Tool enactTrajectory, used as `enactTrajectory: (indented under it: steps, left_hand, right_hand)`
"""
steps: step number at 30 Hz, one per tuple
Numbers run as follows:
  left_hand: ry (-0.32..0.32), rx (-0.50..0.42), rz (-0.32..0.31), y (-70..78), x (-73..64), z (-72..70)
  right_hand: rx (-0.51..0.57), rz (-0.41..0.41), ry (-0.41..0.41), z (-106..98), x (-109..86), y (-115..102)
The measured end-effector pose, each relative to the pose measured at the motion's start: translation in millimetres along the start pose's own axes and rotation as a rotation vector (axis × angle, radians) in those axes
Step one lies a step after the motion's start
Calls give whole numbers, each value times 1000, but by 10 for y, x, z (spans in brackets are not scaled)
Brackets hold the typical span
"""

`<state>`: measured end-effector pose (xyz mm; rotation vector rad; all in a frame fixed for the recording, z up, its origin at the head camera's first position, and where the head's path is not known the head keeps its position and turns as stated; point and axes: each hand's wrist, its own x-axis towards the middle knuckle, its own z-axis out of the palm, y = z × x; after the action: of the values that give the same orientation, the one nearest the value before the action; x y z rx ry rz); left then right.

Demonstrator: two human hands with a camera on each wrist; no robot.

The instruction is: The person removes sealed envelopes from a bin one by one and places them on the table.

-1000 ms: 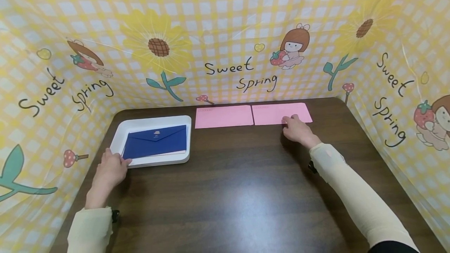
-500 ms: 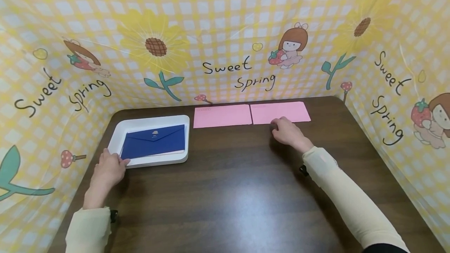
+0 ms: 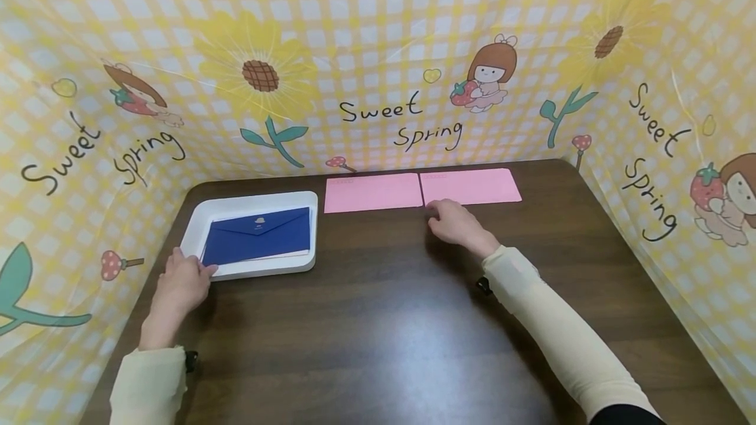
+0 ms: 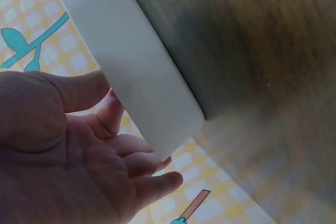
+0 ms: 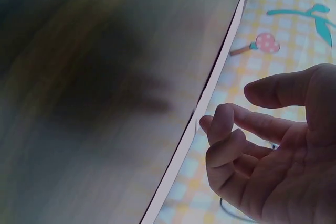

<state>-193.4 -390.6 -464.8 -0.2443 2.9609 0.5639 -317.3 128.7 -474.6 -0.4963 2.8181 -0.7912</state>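
At the near left corner of a white tray (image 3: 254, 275), my left hand (image 3: 183, 284) grips the rim. The left wrist view shows the thumb (image 4: 86, 92) on the tray wall's edge and the fingers around the corner. Inside the tray lies a dark blue envelope (image 3: 260, 239) with pale paper edges under it. Two pink envelopes, the left one (image 3: 373, 193) and the right one (image 3: 472, 186), lie side by side along the back. My right hand (image 3: 457, 223) is by the near edge of the right one, its fingers loosely bent and holding nothing in the right wrist view.
The brown wooden table (image 3: 366, 320) has rounded back corners. A yellow checked cloth (image 3: 378, 51) printed with flowers and figures stands around its back and sides. Dark bands sit under both sleeves.
My right hand has slid left along the near edge of the right pink envelope, toward the gap between the two. The left hand, tray and envelopes have stayed put.
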Motion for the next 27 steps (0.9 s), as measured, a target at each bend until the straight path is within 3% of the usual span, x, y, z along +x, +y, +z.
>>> enactTrajectory:
  steps: [12,20,27]
  left_hand:
    - [-9,-1,8,15,5,1]
    - [-36,-10,-45,38,-8,-43]
    - [25,-54,-53,-6,-31,34]
  right_hand:
    - [18,-40,8,174,4,-276]
    - [66,-52,12,223,10,-343]
    - [91,-55,15,233,6,-376]
